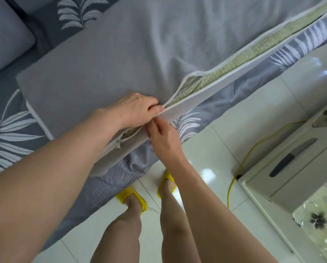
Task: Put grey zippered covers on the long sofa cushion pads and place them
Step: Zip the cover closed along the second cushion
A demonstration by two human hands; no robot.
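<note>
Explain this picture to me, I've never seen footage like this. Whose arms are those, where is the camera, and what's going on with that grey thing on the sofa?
There is no machine here. A person works with bare hands, and the one camera sits on their head, looking forward and down. That is why you see their own arms, legs and yellow slippers.

A long cushion pad lies on a sofa draped in leaf-print fabric, inside a grey cover. The cover's zip is open toward the right, where the greenish pad shows through.

The left hand and right hand both pinch the cover's edges where the opening begins, seemingly drawing them together. A zip pull hangs under the left wrist. A white cabinet and a yellow cable are on the right.
</note>
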